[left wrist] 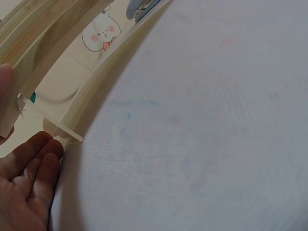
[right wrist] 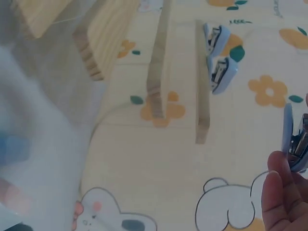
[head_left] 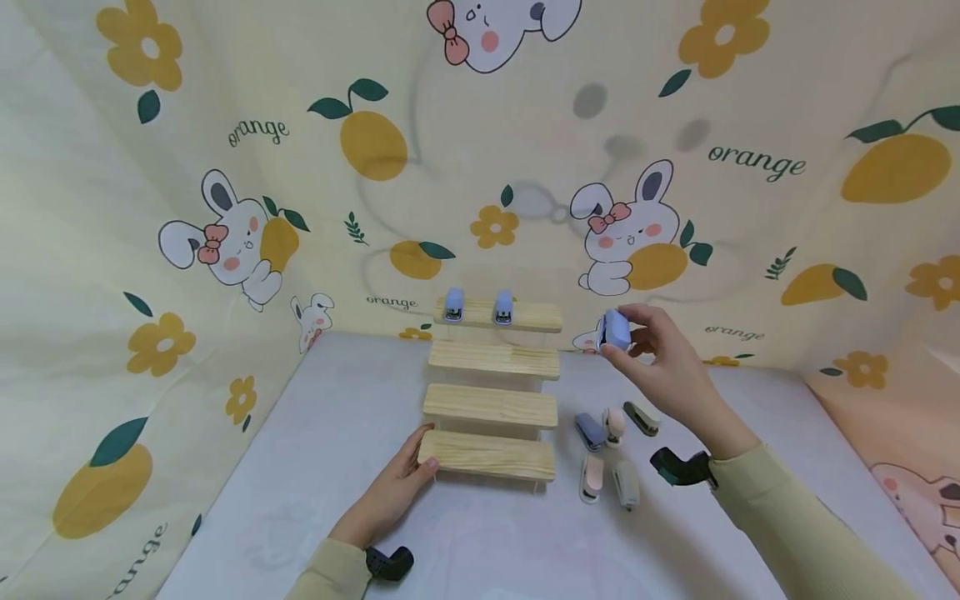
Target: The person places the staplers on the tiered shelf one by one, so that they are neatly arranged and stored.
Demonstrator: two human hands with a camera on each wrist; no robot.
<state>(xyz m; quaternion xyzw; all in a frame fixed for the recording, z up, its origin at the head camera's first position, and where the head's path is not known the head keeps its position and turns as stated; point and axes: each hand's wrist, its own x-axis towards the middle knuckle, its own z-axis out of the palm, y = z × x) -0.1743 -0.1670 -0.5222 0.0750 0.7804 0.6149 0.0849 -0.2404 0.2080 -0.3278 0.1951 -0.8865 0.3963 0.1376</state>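
Observation:
Above the table at the right, my right hand (head_left: 670,371) pinches a small blue stapler (head_left: 617,328) between thumb and fingers. In the right wrist view the stapler (right wrist: 288,130) is cut off by the frame edge. My left hand (head_left: 390,487) grips the left end of the lowest board of a tiered wooden display rack (head_left: 487,455), thumb at the front and a finger behind. On the top board stand two blue staplers, a left one (head_left: 453,305) and a right one (head_left: 503,307). In the left wrist view, loosely bent fingers (left wrist: 45,168) lie beneath the board.
Right of the rack, several staplers lie on the white table (head_left: 300,500): a blue one (head_left: 589,432), two pink-and-white ones (head_left: 613,426) and two grey-green ones (head_left: 626,485). A printed cloth backdrop (head_left: 495,167) rises behind and at both sides.

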